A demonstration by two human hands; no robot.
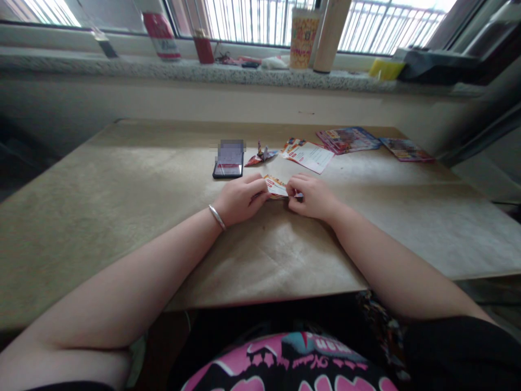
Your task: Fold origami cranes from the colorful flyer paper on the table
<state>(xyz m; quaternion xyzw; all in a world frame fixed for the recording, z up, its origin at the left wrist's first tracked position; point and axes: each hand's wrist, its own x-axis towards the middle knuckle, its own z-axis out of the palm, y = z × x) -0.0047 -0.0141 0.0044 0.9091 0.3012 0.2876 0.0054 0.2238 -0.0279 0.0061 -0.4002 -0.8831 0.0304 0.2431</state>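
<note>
Both of my hands rest on the paper-covered table (122,184), holding one small folded piece of printed paper (277,186) between them. My left hand (240,200), with a silver bangle on its wrist, pinches the paper's left end with curled fingers. My right hand (311,196) grips the right end, fingers pressed together. Most of the paper is hidden under my fingers.
Behind my hands lie a black phone (228,163), a folded paper crane (261,156) and a printed leaflet (308,155). More colourful leaflets (348,139) lie at the back right. The windowsill (81,64) holds a paper cup (303,38), cartons and small items.
</note>
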